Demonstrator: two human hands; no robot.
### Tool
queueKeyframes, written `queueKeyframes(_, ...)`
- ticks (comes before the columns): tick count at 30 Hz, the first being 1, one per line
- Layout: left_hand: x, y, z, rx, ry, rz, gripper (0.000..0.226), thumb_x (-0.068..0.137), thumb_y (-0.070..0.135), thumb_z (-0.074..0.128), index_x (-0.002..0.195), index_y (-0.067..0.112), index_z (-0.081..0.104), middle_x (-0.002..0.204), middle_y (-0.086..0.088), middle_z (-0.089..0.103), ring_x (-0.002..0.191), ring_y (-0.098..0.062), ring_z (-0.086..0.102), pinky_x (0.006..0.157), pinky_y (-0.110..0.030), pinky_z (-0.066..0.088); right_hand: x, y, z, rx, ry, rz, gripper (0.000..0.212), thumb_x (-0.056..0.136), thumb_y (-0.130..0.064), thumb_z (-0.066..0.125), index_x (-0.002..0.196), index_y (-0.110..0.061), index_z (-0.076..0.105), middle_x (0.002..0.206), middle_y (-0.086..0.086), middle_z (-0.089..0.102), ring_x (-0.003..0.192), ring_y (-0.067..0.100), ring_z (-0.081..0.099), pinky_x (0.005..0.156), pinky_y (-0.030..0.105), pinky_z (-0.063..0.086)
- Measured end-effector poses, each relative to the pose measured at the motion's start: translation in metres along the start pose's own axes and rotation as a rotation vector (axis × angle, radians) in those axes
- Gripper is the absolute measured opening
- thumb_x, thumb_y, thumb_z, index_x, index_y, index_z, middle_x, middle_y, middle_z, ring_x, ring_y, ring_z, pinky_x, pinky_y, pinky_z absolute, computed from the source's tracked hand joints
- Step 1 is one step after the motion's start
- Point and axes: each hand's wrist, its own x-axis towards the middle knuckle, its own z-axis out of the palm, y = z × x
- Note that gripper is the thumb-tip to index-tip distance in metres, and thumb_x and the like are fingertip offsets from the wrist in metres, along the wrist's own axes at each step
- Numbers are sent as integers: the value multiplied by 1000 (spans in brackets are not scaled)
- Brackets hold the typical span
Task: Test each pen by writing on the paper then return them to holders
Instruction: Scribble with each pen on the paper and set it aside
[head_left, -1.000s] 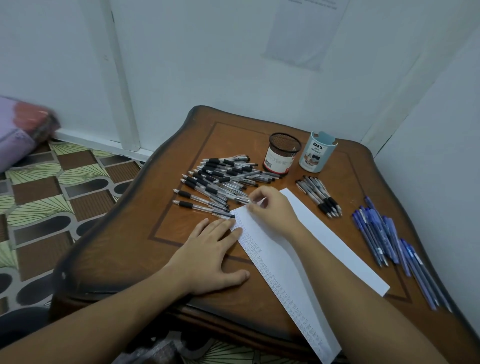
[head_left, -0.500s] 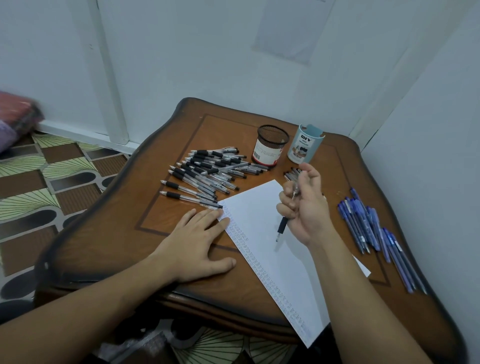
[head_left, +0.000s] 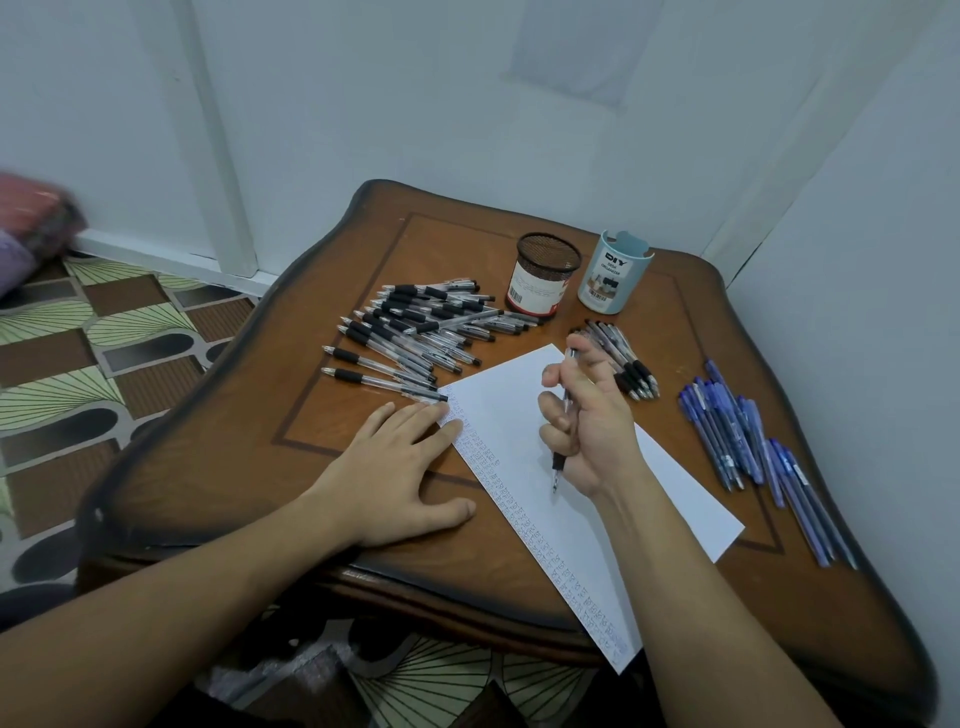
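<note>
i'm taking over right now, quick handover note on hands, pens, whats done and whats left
Left hand lies flat, pressing the left edge of the paper to the table. Right hand grips one black pen, tip pointing down at the paper.
Black pen pile behind the left hand; small black bunch and blue pens to the right; mesh cup and blue cup at the back.
Done: a column of test marks along the paper's left edge.
Left: test the held pen; no pens stick out of either cup, so all need returning.
</note>
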Motion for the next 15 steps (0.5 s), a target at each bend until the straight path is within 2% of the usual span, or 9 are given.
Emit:
queueKeyframes(2, 0, 0, 0, 3, -7, 0, 102, 70, 87, 15, 155, 31, 16, 163, 5, 8, 149, -13, 3, 119, -34, -9, 0, 1, -1, -1, -31, -16, 24, 103, -18, 50, 122, -31, 53, 65, 1, 55, 46, 8, 30, 38, 15, 20)
queueKeyframes(4, 0, 0, 0, 12, -13, 0, 102, 70, 88, 14, 155, 31, 15, 163, 5, 7, 149, -12, 3, 119, -34, -9, 0, 1, -1, 4, -66, -27, 31, 98, -20, 55, 128, -27, 53, 51, 1, 43, 44, 8, 31, 37, 19, 24)
queueKeyframes(6, 0, 0, -1, 18, -11, -1, 102, 70, 88, 14, 155, 31, 15, 163, 5, 7, 149, -12, 3, 120, -34, -8, -2, 0, -1, -15, -57, -15, 28, 98, -22, 56, 124, -14, 63, 41, 0, 33, 43, 10, 39, 41, 22, 35)
queueKeyframes(7, 0, 0, -1, 19, -11, 0, 102, 70, 88, 14, 155, 31, 15, 163, 5, 7, 149, -12, 3, 120, -34, -8, -2, -1, -2, -12, -49, 0, 28, 101, -25, 52, 115, -8, 69, 40, 1, 38, 47, 13, 49, 49, 26, 45)
queueKeyframes(9, 0, 0, -1, 14, -13, 0, 102, 70, 88, 14, 155, 31, 15, 163, 5, 7, 149, -12, 2, 119, -34, -9, -2, -2, -6, 70, -53, 31, 50, 105, -37, 39, 94, -3, 75, 54, 7, 60, 68, 21, 67, 69, 34, 56)
queueKeyframes(10, 0, 0, -1, 12, -14, 0, 102, 70, 88, 14, 155, 31, 14, 163, 5, 7, 149, -12, 2, 119, -33, -10, 0, -1, -10, 94, -50, 37, 60, 105, -44, 35, 84, -5, 75, 64, 9, 64, 72, 22, 67, 71, 34, 56)
queueKeyframes(11, 0, 0, -1, 8, -16, 0, 102, 70, 88, 14, 155, 31, 14, 164, 5, 7, 149, -12, 1, 118, -33, -11, 1, -1, -14, 88, -38, 43, 66, 103, -52, 32, 79, -7, 74, 66, 9, 61, 69, 20, 62, 66, 32, 52)
queueKeyframes(13, 0, 0, -1, 6, -13, 0, 103, 69, 88, 14, 155, 31, 14, 164, 5, 7, 149, -11, 1, 118, -32, -11, 2, 2, -21, 5, 5, 38, 69, 99, -62, 28, 81, -9, 69, 60, 7, 47, 58, 16, 46, 57, 30, 36)
queueKeyframes(15, 0, 0, -1, 17, -15, 1, 103, 69, 89, 13, 155, 32, 14, 163, 6, 6, 149, -11, 1, 118, -32, -11, 0, 5, -26, -117, 18, 21, 65, 93, -63, 32, 88, -9, 68, 58, 8, 52, 55, 16, 48, 56, 29, 34)
